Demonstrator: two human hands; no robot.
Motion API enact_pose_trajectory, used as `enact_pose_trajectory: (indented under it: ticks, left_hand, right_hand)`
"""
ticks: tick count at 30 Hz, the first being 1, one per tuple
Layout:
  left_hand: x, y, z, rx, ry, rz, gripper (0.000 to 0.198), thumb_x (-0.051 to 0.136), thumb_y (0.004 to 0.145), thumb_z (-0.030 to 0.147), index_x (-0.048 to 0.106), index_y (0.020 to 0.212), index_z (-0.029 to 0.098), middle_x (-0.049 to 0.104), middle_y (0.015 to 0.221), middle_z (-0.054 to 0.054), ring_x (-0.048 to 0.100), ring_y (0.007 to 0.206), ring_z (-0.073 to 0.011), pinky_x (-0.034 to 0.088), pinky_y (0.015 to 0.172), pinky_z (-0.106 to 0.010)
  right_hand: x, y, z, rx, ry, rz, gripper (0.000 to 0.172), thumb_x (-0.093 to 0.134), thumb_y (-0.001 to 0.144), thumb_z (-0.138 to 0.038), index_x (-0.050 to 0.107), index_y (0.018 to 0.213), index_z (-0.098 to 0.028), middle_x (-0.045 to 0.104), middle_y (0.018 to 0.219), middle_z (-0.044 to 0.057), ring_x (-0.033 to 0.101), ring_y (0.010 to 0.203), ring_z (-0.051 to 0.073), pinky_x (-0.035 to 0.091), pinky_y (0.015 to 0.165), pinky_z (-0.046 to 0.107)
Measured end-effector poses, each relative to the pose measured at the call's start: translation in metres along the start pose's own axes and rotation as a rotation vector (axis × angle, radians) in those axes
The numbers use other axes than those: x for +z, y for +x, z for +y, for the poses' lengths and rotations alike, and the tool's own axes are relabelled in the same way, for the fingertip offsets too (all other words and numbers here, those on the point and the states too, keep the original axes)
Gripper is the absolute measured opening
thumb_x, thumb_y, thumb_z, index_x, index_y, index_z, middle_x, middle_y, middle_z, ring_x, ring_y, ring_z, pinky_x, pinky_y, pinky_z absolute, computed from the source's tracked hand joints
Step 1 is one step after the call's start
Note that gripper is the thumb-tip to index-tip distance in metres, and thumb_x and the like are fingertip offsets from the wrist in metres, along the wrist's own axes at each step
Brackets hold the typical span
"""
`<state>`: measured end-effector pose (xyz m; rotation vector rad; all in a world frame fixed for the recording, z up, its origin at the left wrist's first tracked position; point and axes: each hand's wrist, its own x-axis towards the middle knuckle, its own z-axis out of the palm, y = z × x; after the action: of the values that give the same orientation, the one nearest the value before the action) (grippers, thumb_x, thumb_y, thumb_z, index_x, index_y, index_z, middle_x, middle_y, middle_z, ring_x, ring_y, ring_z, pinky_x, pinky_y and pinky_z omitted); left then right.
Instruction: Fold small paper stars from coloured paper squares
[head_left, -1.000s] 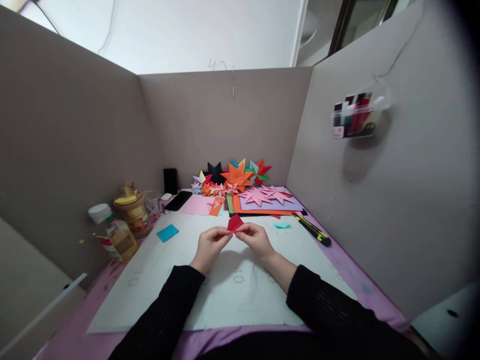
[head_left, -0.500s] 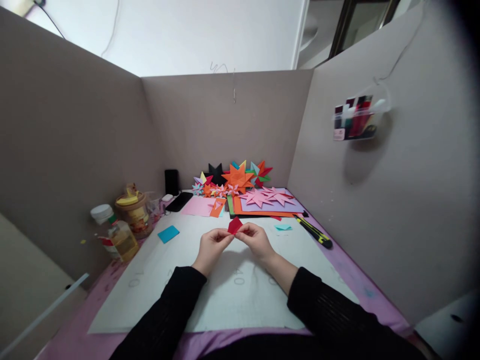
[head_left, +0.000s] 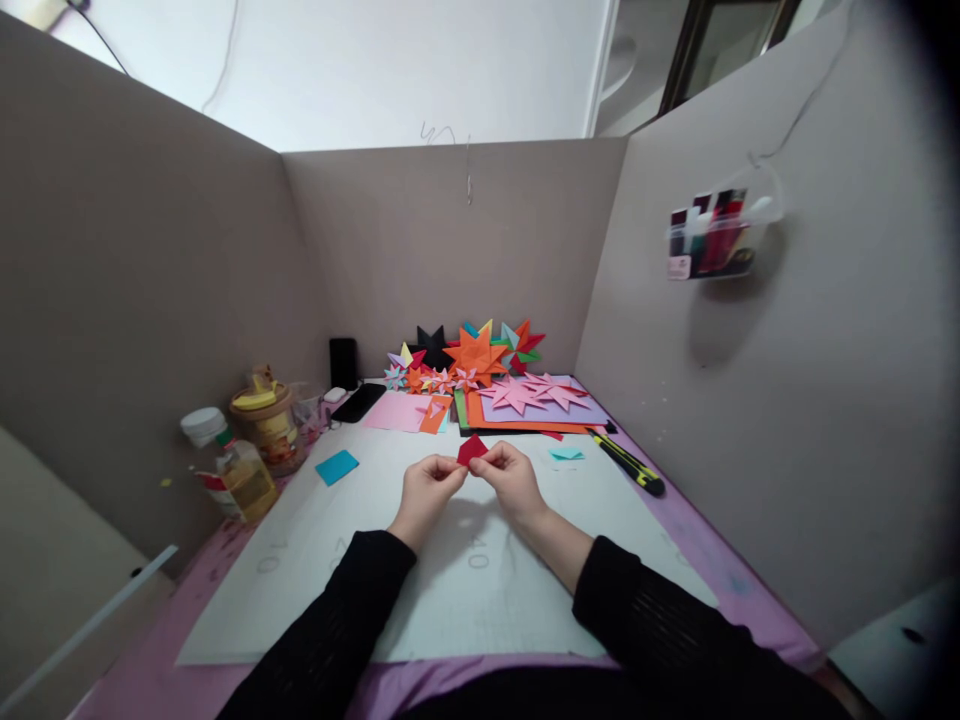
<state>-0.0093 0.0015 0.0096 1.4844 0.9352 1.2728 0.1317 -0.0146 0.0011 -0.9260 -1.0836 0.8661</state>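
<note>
A small folded piece of red paper is held up between my two hands, over the white sheet on the table. My left hand pinches its lower left edge between thumb and fingers. From the other side, my right hand grips the lower right part, its thumb near the bottom. My fingertips cover the paper's lower edge. A folded blue paper square lies to the left of my hands, and a small turquoise folded piece to the right.
Folded paper stars lean at the back, with pink stars on stacked coloured sheets before them. A yellow-black utility knife lies at right. On the left are a glue bottle, a tub and a phone. Grey panels surround the table.
The red paper has turned slightly and sits a touch farther right and flatter. Both hands keep their pinch and have barely shifted.
</note>
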Motion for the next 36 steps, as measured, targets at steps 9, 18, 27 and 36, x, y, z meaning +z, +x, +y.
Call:
enact_pose_trajectory:
  ticks: [9, 18, 27, 36]
  left_hand:
    - [-0.0044, -0.0013, 0.0047, -0.001, -0.042, -0.041, 0.023, 0.072, 0.062, 0.030, 0.062, 0.075, 0.014, 0.066, 0.078, -0.005, 0.060, 0.071, -0.0149, 0.047, 0.067, -0.025]
    - [-0.0045, 0.0007, 0.0017, -0.135, -0.062, -0.088, 0.029, 0.069, 0.065, 0.035, 0.062, 0.080, 0.012, 0.066, 0.071, -0.006, 0.062, 0.068, -0.0157, 0.048, 0.060, -0.024]
    - [-0.0033, 0.0007, 0.0051, -0.186, 0.016, -0.099, 0.026, 0.067, 0.067, 0.035, 0.066, 0.075, 0.011, 0.068, 0.068, -0.008, 0.063, 0.065, -0.0166, 0.047, 0.057, -0.023]
    - [-0.0016, -0.0008, 0.0023, -0.091, 0.032, -0.079, 0.026, 0.063, 0.070, 0.037, 0.066, 0.076, 0.012, 0.067, 0.069, -0.007, 0.064, 0.067, -0.0175, 0.048, 0.058, -0.024]
  right_hand:
    - [-0.0028, 0.0015, -0.0059, -0.021, -0.037, 0.029, 0.026, 0.071, 0.063, -0.035, 0.052, 0.061, -0.018, 0.059, 0.058, -0.001, 0.054, 0.056, 0.012, 0.042, 0.056, 0.025]
    - [-0.0038, 0.0022, -0.0021, -0.031, -0.037, 0.028, 0.023, 0.071, 0.062, -0.030, 0.051, 0.060, -0.019, 0.052, 0.055, -0.005, 0.047, 0.052, 0.010, 0.037, 0.053, 0.024]
    - [-0.0026, 0.0012, -0.0016, -0.012, 0.006, -0.070, 0.018, 0.069, 0.067, -0.030, 0.054, 0.067, -0.018, 0.057, 0.063, -0.002, 0.052, 0.059, 0.012, 0.041, 0.058, 0.024]
    - [-0.0003, 0.0006, 0.0017, 0.033, 0.044, -0.027, 0.022, 0.068, 0.069, -0.033, 0.052, 0.066, -0.018, 0.058, 0.059, -0.002, 0.056, 0.058, 0.013, 0.044, 0.058, 0.025]
